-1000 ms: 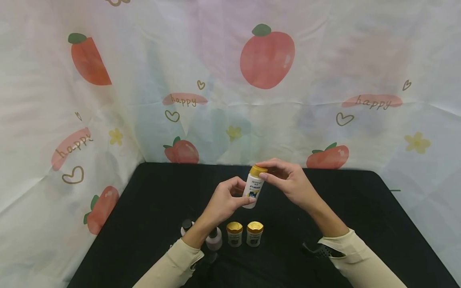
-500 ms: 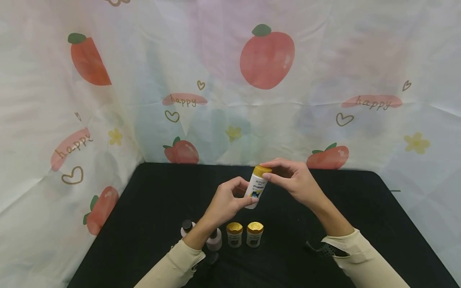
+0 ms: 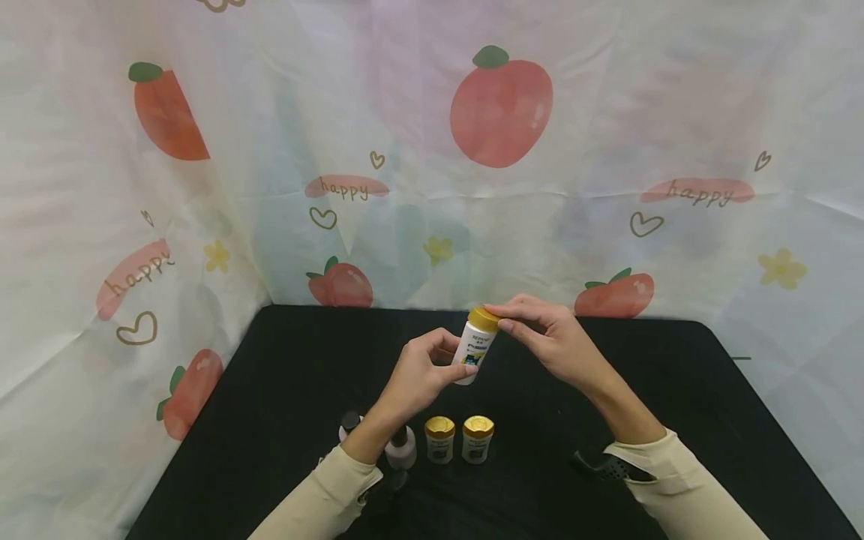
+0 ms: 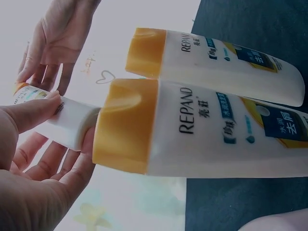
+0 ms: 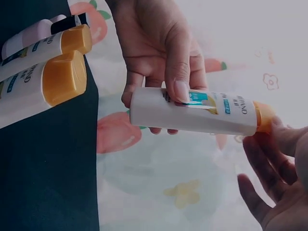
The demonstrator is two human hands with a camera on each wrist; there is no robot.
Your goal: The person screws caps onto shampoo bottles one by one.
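Observation:
A white bottle with a yellow cap and a printed label (image 3: 472, 354) is held up off the table, tilted with its top to the right. My left hand (image 3: 417, 379) grips its lower body, thumb across the front. At the upper end, my right hand (image 3: 556, 345) pinches the yellow cap (image 3: 484, 319) between thumb and fingers. The right wrist view shows the cap (image 5: 263, 117) sitting on the bottle (image 5: 192, 110). Two matching bottles, a left one (image 3: 439, 442) and a right one (image 3: 478, 442), stand on the table below.
Two pinkish bottles with black caps, one (image 3: 401, 450) beside the yellow-capped pair and another (image 3: 349, 426) partly hidden by my left forearm, stand on the black table (image 3: 607, 510). A fruit-print cloth (image 3: 418, 97) hangs behind the table. A black band (image 3: 610, 470) shows at my right wrist.
The held bottle first shifts right and leans more, then comes back left. My right fingers now sit at the cap's right side, reaching less far over its top than a second ago.

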